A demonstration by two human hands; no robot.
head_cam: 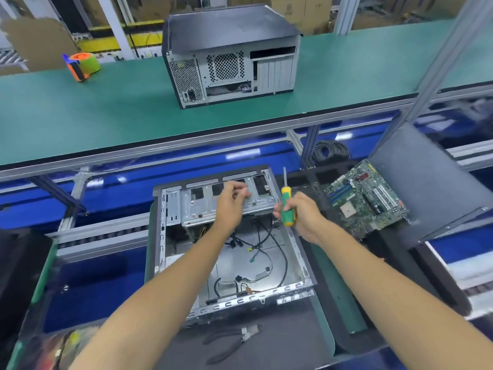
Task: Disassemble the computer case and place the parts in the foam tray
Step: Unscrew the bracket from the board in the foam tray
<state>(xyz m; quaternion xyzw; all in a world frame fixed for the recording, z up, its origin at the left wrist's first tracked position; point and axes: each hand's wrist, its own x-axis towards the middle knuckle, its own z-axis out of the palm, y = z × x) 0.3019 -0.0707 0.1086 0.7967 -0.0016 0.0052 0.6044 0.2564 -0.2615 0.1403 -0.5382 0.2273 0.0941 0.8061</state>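
Note:
An open computer case lies on its side in front of me, loose black cables on its floor. At its far end sits a metal drive cage. My left hand is over the cage with fingers curled, pinching something too small to make out. My right hand grips a green and yellow screwdriver, shaft pointing up, beside the case's right wall. A removed green motherboard lies in the dark foam tray to the right.
A second closed computer case stands on the green upper shelf, with an orange and green tape dispenser to its left. A dark side panel leans at the right. Black pliers lie near me. A cable coil sits behind the tray.

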